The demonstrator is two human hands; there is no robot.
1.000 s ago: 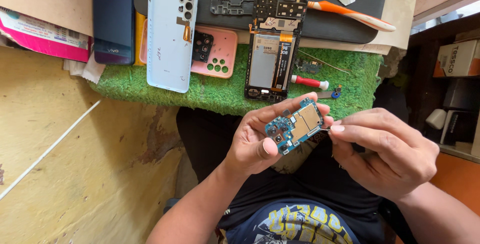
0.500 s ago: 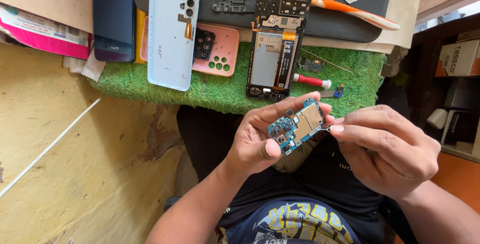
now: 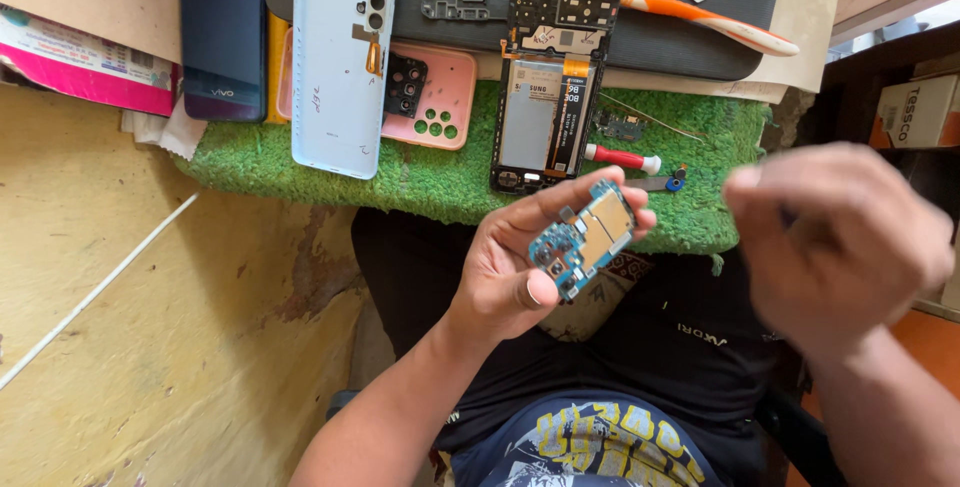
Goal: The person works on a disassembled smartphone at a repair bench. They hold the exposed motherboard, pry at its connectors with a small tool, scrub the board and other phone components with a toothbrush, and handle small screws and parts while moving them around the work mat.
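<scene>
Green turf mat (image 3: 300, 172) edges the bench; left hand (image 3: 515, 267) pinches the blue circuit board (image 3: 583, 239) above the lap; blurred right hand (image 3: 840, 247) hovers beside, grip unclear; better to hold the board by its edges.

Worn yellow plastered wall (image 3: 150, 347) on the left, stained and flaking brown near the middle, crossed by a thin white diagonal line (image 3: 95, 292). Above, a bench edge covered with a green artificial-grass mat (image 3: 440, 182) and a dark grey flat mat (image 3: 660, 37). At right, dark wooden shelving (image 3: 880, 57) holding a cardboard box (image 3: 915, 112), lit by bright daylight
</scene>
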